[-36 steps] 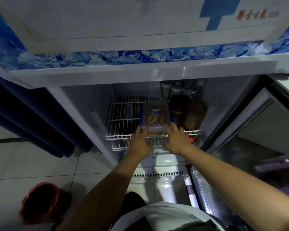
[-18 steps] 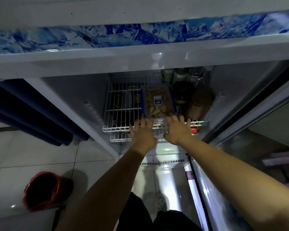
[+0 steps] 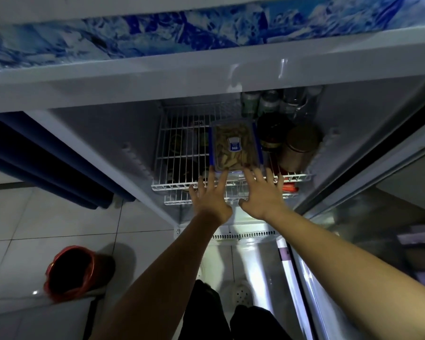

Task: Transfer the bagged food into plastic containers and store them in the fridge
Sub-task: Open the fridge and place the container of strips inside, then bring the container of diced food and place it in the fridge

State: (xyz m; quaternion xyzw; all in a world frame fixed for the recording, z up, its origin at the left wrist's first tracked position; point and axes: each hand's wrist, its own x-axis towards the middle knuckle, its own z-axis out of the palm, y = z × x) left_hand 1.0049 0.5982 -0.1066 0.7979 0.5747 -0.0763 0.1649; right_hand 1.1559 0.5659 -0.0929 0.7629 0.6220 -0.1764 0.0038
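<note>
Both hands are extended into the fridge with fingers straight and spread. The left hand (image 3: 210, 195) has its fingertips at the near edge of the plastic container (image 3: 236, 146); the right hand (image 3: 261, 195) reaches to the same edge. Whether they press the container or sit just short of it cannot be determined. Neither hand grips anything.

The container rests on the white wire shelf (image 3: 179, 153), lid closed, toward the right of the shelf and just beside two dark round jars (image 3: 290, 141). Bottles (image 3: 270, 101) stand behind them.

Assessment: for this container, filling and shelving appear done. Closing the glass door (image 3: 378, 204) remains, by my judgement. No further bags or containers are in view.

Materials: the container is clear, rectangular, rigid plastic with blue side clips and a small blue label; pale, strip-shaped food shows through. The shelf is coated wire grid. A red bucket (image 3: 69, 271) stands on glossy floor tiles at left.
</note>
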